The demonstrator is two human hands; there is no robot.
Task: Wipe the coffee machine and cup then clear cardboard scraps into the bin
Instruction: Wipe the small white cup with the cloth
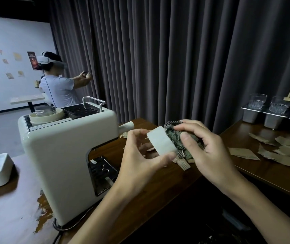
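Between the two sets of fingers, just above the dark tabletop (158,189), I see the white cup (160,144) held tilted, its mouth turned toward the right hand (211,150). The left hand (139,155) grasps the cup, thumb under it and fingers (137,136) curled over its far side. The right hand's fingers (190,128) are clenched on a bunched, patterned cloth (175,133), which presses against the cup's open end. Directly left of the left fingers stands the cream coffee machine (61,155), its drip grille facing the wrist. A few cardboard scraps (281,153) lie beneath the fingers, and many more are scattered well to the right of the right hand on the neighbouring tabletop. Beyond those, glasses (257,101) sit on grey containers (249,118) before the dark curtain (158,59).
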